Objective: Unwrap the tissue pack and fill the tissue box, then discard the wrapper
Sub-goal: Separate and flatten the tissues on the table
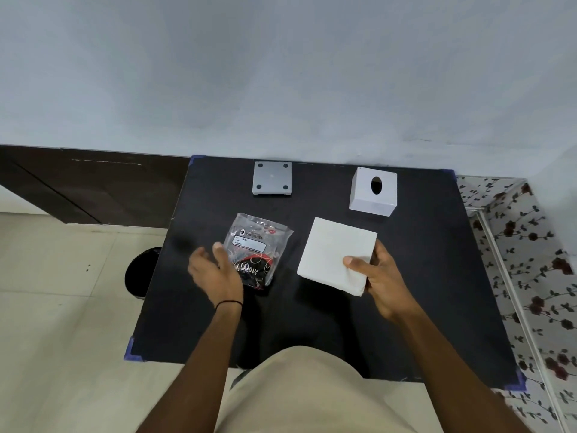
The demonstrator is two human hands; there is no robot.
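Your right hand (pixel 379 276) pinches the soft tissue stack (pixel 335 256); support its underside. Left hand (pixel 215 271) open beside wrapper (pixel 257 246).

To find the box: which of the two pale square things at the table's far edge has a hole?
The white tissue box on the right; the grey plate has only four dots.

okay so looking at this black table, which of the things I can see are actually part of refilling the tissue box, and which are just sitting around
Part of the job:
- white square stack of tissues, held in the right hand
- clear crinkled plastic wrapper with red and black print, empty, by the left hand
- white cube tissue box with oval slot
- grey square base plate with four dark pads
- black round bin on the floor

Just there:
- black table
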